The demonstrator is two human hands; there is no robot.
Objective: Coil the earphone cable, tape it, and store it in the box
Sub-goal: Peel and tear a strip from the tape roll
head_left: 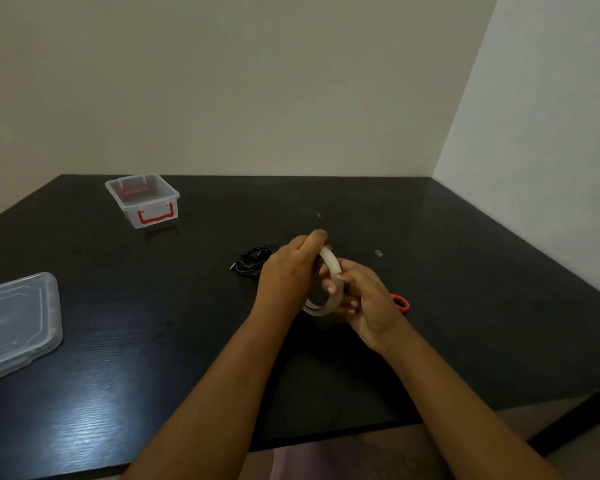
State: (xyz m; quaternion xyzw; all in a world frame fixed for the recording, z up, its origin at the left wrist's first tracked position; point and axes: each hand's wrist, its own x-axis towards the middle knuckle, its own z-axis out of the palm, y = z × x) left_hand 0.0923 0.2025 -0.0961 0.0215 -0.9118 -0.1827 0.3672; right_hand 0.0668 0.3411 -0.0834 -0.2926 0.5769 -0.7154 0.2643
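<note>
Your left grip (pixel 288 271) and right grip (pixel 364 303) both clamp the tape roll (pixel 331 268), fingers curled round its rim. Just left of the roll, the earphone cable (pixel 253 259) lies bunched on the surface (pixel 465 271). It is likely light, limp and springy, so pinch across all strands together.

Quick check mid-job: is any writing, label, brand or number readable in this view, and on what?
No readable text anywhere in this view.
On the tape roll, held by the left hand and the right hand: no print visible.
On the clear box: no label, only red handles.
On the lid: moulded outlines, no letters.
On the earphone cable and the red scissors handle: too small or hidden to tell.
</note>
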